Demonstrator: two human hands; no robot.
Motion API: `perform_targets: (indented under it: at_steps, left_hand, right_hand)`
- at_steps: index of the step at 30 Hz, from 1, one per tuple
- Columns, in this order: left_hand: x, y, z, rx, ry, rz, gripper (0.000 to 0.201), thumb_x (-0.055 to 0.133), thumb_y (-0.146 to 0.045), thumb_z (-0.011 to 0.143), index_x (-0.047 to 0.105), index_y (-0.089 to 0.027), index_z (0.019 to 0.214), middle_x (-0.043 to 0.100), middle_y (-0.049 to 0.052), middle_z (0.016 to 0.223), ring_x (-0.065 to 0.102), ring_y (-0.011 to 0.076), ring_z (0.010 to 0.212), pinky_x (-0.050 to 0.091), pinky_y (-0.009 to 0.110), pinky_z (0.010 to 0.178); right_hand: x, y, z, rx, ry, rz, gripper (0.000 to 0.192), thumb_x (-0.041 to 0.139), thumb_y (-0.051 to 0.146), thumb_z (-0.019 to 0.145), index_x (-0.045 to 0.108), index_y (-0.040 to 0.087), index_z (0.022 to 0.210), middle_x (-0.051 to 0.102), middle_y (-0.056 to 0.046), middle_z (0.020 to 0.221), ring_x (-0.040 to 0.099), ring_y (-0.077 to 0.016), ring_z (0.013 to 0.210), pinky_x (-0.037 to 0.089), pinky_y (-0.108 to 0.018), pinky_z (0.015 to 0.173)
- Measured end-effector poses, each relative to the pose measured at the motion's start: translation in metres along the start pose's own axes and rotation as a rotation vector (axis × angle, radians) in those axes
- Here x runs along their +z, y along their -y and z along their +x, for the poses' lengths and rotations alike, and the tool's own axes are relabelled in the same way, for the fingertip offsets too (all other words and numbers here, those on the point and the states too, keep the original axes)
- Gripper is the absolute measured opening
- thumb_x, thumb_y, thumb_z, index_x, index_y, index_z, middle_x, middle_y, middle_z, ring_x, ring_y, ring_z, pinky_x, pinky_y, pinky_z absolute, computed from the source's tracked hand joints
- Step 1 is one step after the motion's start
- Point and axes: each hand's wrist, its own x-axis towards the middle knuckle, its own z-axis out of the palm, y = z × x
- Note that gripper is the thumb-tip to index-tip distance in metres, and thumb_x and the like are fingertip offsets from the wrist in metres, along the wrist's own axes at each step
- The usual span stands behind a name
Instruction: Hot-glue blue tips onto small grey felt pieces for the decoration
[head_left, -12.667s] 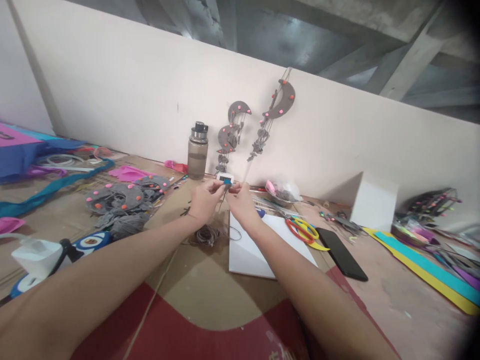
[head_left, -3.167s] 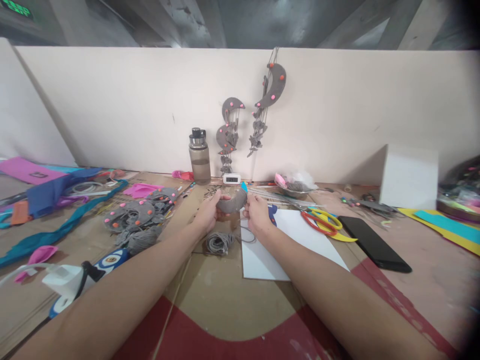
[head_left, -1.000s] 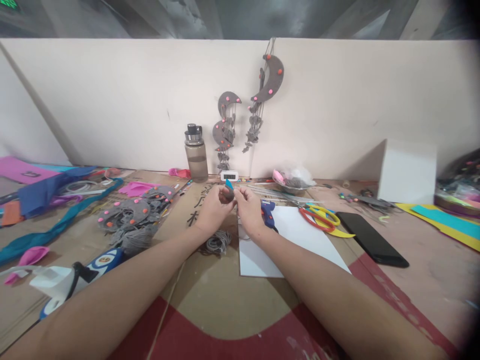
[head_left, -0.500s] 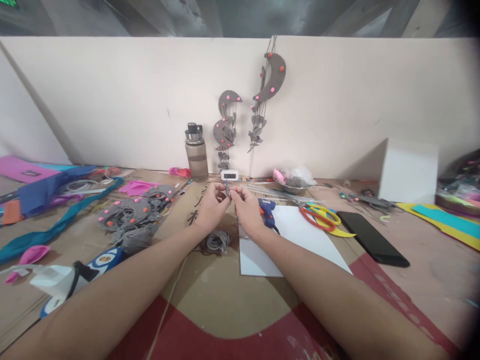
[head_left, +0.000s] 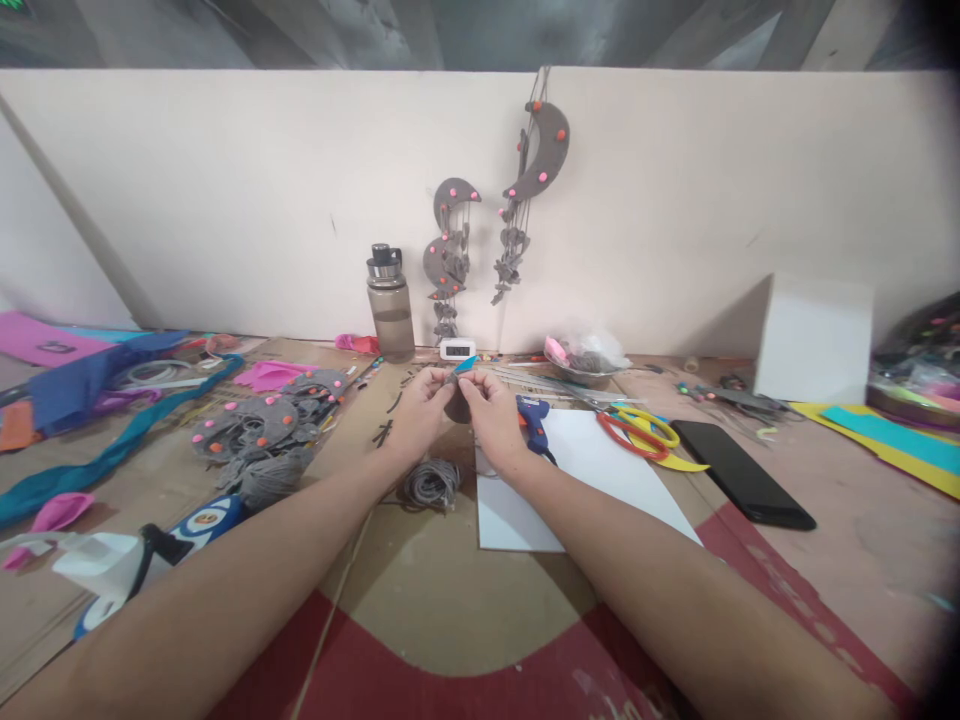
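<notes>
My left hand and my right hand meet at the middle of the table, fingertips pinching a small dark grey felt-like piece from both sides. A bright blue pointed piece sticks up from between the fingers; how it joins the grey one is hidden. Below the hands lies a coil of grey cord. Beside my right wrist are a blue glue gun, partly covered by the hand, and a white sheet.
Scissors with red and yellow handles and a black phone lie at right. A water bottle and small white digital clock stand at the back. Grey crescent ornaments hang on the wall. Grey yarn and a power strip sit left.
The held piece has been turned: its blue part was edge-on and thin and now shows broad, leaning right, with the grey part visible below the fingers. Both hands stay in place.
</notes>
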Motion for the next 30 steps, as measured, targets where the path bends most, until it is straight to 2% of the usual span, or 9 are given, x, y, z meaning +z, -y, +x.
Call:
perform_targets:
  at_steps: [5, 10, 17, 30]
  left_hand:
    - [0.0013, 0.0092, -0.0004, 0.018, -0.074, -0.002, 0.01, 0.055, -0.032, 0.084, 0.056, -0.022, 0.088, 0.065, 0.002, 0.082, 0.061, 0.0178, 0.077, 0.049, 0.031, 0.069]
    - [0.0027, 0.0105, -0.0023, 0.03, -0.092, -0.06, 0.019, 0.056, -0.037, 0.084, 0.055, -0.021, 0.095, 0.066, 0.003, 0.088, 0.062, 0.0171, 0.079, 0.049, 0.031, 0.071]
    - [0.0032, 0.0103, -0.0015, 0.04, -0.078, -0.192, 0.02, 0.061, -0.036, 0.081, 0.056, -0.02, 0.092, 0.065, 0.0, 0.081, 0.06, 0.0126, 0.071, 0.047, 0.026, 0.067]
    - [0.0058, 0.0047, 0.0018, -0.028, -0.159, -0.229, 0.021, 0.061, -0.035, 0.075, 0.051, -0.021, 0.085, 0.058, -0.004, 0.072, 0.054, 0.0094, 0.061, 0.042, 0.023, 0.061]
  right_hand:
    - [0.0013, 0.0019, -0.002, 0.032, 0.007, -0.014, 0.02, 0.056, 0.038, 0.079, 0.063, 0.019, 0.083, 0.06, 0.001, 0.074, 0.05, -0.0123, 0.067, 0.041, -0.025, 0.065]
    - [0.0027, 0.0007, -0.0023, 0.04, 0.015, 0.012, 0.022, 0.057, 0.039, 0.079, 0.064, 0.019, 0.085, 0.062, 0.0, 0.076, 0.051, -0.0126, 0.068, 0.041, -0.024, 0.063]
    - [0.0019, 0.0036, -0.0037, 0.047, 0.017, -0.024, 0.019, 0.056, 0.039, 0.08, 0.06, 0.02, 0.081, 0.057, 0.002, 0.069, 0.048, -0.0121, 0.063, 0.038, -0.023, 0.057]
    - [0.0027, 0.0007, -0.0034, 0.036, 0.05, -0.041, 0.019, 0.055, 0.04, 0.081, 0.058, 0.021, 0.079, 0.051, 0.004, 0.062, 0.045, -0.0124, 0.06, 0.036, -0.024, 0.056]
